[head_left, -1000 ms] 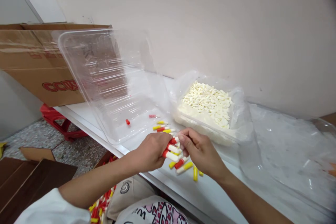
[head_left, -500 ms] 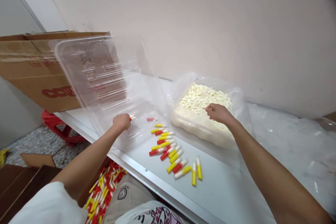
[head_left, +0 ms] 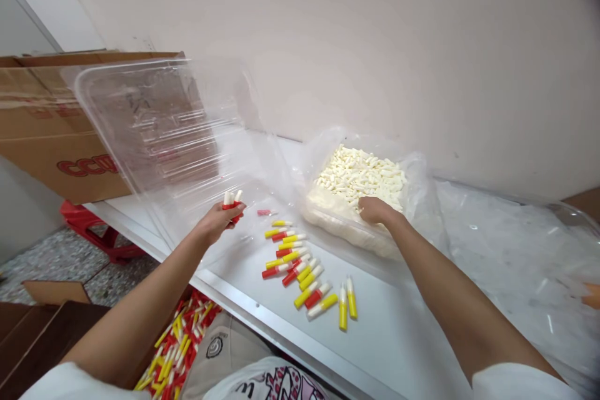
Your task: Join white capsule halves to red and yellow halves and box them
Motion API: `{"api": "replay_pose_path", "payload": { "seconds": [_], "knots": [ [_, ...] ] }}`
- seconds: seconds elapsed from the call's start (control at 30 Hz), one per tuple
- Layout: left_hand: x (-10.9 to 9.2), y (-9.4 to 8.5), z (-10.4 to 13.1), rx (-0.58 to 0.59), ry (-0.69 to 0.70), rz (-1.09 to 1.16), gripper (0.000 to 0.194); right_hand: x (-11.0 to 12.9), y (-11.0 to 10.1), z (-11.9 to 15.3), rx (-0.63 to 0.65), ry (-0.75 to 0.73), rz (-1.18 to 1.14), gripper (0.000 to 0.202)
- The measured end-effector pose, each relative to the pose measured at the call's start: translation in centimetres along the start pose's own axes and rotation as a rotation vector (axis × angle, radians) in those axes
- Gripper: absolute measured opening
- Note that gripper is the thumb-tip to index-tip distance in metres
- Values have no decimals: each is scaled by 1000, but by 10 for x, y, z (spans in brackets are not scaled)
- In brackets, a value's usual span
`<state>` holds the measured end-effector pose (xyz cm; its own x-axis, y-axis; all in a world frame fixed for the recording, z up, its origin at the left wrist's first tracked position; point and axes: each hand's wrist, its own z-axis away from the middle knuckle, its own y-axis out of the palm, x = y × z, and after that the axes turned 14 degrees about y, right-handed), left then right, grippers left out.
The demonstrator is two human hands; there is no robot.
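My left hand [head_left: 220, 220] is closed around a few red and white tubes [head_left: 233, 205], their white ends pointing up, above the near part of the clear plastic tray. My right hand [head_left: 375, 209] reaches into the plastic-lined container of small cream-white pieces [head_left: 360, 175]; its fingertips are down among them, and what they hold is hidden. Between my hands, on the white table, lie several yellow-and-white and red-and-white tubes [head_left: 307, 278] in a loose row. A small pink-red piece [head_left: 264, 212] lies close to my left hand.
The clear plastic tray [head_left: 173, 131] leans up at the left before a cardboard box [head_left: 37, 144]. A red stool [head_left: 100, 231] is below. Red, yellow and white tubes [head_left: 175, 344] fill a box by my lap. Plastic sheeting [head_left: 510, 250] covers the table's right side.
My left hand has turned upward, showing the red and white tubes in it. My right hand has lowered into the cream-white pieces. The view has shifted slightly.
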<state>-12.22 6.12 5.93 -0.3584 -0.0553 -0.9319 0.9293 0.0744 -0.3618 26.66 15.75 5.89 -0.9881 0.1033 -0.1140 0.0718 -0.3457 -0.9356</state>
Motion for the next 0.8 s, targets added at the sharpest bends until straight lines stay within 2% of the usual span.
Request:
{"api": "replay_pose_path", "payload": {
  "seconds": [0.07,0.13,0.27,0.37,0.43,0.5,0.53,0.57,0.67,0.73,0.8],
  "knots": [
    [-10,15,16,-5,1,328,39,1,0,4,16,18,17,30],
    [-19,28,32,6,-38,544,39,2,-1,9,24,42,26,29],
    [-31,48,59,25,-86,788,32,-4,-8,16,-11,48,-18,32],
    [-34,58,76,18,-124,892,26,-7,-20,32,-117,69,-76,34],
    [-34,65,86,17,-173,956,27,-2,-25,57,-279,60,-225,32],
    [-34,73,95,14,-201,1003,27,12,-24,96,-432,-28,-502,30],
    [-34,78,100,11,-199,1014,27,22,-21,119,-439,-108,-641,28],
    [-35,82,105,11,-186,1016,28,33,-16,142,-393,-203,-725,27],
    [-37,96,120,31,-103,1008,36,62,6,201,-254,-441,-841,25],
    [-38,102,130,68,-78,1005,38,72,20,225,-223,-476,-909,22],
    [-38,105,140,105,-85,1009,37,74,31,237,-231,-455,-976,21]
  ]
}}
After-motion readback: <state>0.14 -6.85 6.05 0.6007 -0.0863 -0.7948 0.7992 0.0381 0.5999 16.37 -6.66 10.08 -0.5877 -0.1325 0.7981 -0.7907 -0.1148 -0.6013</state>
